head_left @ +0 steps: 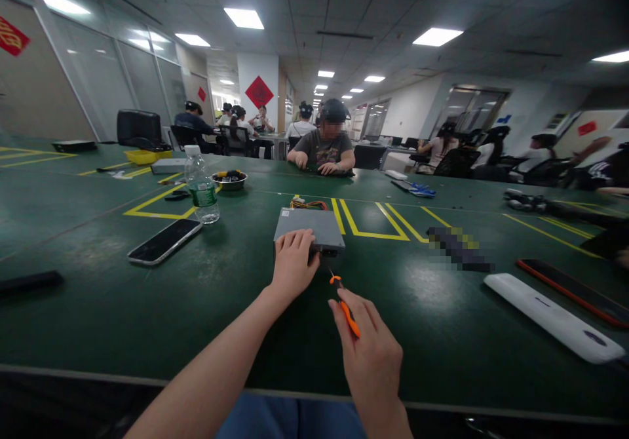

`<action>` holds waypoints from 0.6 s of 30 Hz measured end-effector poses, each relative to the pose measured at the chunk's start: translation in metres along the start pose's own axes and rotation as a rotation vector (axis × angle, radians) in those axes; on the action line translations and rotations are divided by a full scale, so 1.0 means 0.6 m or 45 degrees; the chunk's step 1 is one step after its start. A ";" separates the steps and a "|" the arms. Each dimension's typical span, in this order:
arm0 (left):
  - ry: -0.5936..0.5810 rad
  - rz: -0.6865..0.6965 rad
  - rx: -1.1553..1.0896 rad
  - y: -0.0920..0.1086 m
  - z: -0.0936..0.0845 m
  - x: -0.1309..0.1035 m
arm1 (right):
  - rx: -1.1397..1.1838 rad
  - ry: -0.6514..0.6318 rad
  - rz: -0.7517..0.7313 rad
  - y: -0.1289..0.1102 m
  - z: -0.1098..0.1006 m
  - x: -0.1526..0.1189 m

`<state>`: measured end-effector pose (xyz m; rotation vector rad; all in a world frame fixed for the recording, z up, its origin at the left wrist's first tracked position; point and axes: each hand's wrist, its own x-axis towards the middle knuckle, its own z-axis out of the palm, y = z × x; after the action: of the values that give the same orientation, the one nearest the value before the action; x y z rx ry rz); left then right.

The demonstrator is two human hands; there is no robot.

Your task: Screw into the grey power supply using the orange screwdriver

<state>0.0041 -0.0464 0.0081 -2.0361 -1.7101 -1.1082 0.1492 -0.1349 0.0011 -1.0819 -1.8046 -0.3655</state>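
Note:
A grey metal box [322, 223], with colored wires [308, 204] coming out behind it, lies on the green table [206, 308]. My left hand [295, 262] is closed over its front left part, fingers on the top and thumb at the front face. In my right hand [366, 334] is an orange and black screwdriver [350, 318], gripped between thumb and fingers. Its thin tip points up and left, close to the front of the box; whether it touches anything cannot be made out.
On the left are a phone [164, 241], a water bottle [201, 187] and a metal bowl [230, 179]. On the right lie a white bar-shaped device [553, 318] and an orange-edged phone [574, 288]. Across the table sits a person [322, 141]; blue-handled items [417, 189] lie nearby.

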 end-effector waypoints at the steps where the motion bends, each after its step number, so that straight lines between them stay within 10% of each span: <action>1: 0.003 0.001 0.003 0.000 0.000 0.000 | 0.005 -0.016 0.005 0.002 -0.002 -0.001; 18: 0.005 0.013 0.018 0.000 -0.001 -0.001 | 0.038 -0.021 0.018 0.001 0.003 -0.007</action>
<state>0.0040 -0.0472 0.0083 -2.0310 -1.6985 -1.0933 0.1493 -0.1354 -0.0033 -1.0789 -1.8104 -0.3209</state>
